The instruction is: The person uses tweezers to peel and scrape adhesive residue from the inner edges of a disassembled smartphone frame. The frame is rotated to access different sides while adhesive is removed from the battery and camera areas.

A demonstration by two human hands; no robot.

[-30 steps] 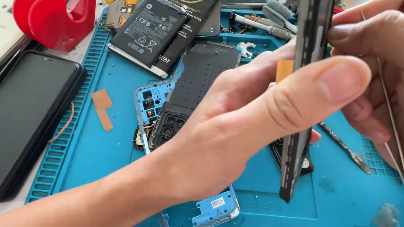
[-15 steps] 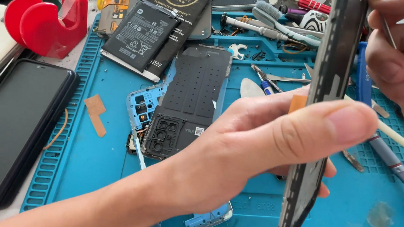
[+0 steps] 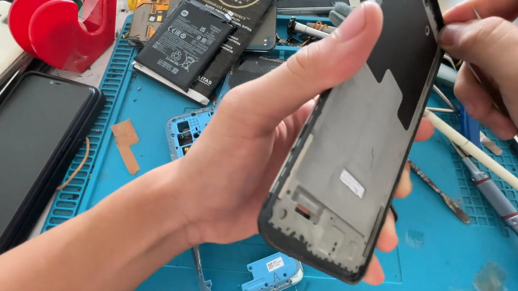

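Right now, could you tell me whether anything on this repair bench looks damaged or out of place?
The phone frame in the left hand is stripped bare inside. A light blue frame lies beneath it on the blue mat.

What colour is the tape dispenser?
Red tape dispenser, clearest in the head view, upper left.

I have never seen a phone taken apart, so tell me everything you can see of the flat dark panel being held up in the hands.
The phone screen frame is a thin, rounded-corner panel with a black rim. Its inner face shows: dull grey, metal-looking plate below, a black patch above, a small white sticker and cut-outs near the bottom edge. It is held up tilted above the blue work mat, touching nothing there. The left hand grips it, thumb along one long edge, fingers behind. The right hand pinches its top corner.
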